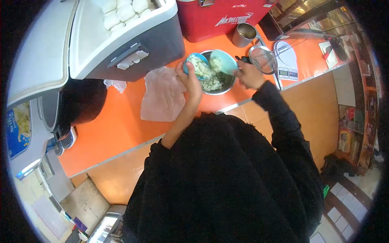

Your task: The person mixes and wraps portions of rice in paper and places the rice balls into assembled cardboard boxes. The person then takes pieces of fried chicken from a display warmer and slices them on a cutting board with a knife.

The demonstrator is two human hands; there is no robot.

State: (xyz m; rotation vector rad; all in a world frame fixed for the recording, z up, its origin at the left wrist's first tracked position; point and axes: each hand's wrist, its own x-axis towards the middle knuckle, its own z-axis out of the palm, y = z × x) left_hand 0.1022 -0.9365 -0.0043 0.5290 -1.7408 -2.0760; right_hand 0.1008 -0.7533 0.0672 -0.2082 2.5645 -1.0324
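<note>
My left hand is closed around a small blue bowl and tilts it over the left side of a metal mixing bowl. White rice with green bits fills the small bowl. My right hand, slightly blurred, grips a light-turquoise scoop, which carries some of the same rice beside the small bowl. More rice lies in the metal bowl below. Just left of my left hand, a thin translucent sheet is spread on the orange counter.
A grey cooler with white wrapped bundles on top stands at the left. Behind are a red cooler and a metal cup. A strainer and a kitchen scale sit at the right.
</note>
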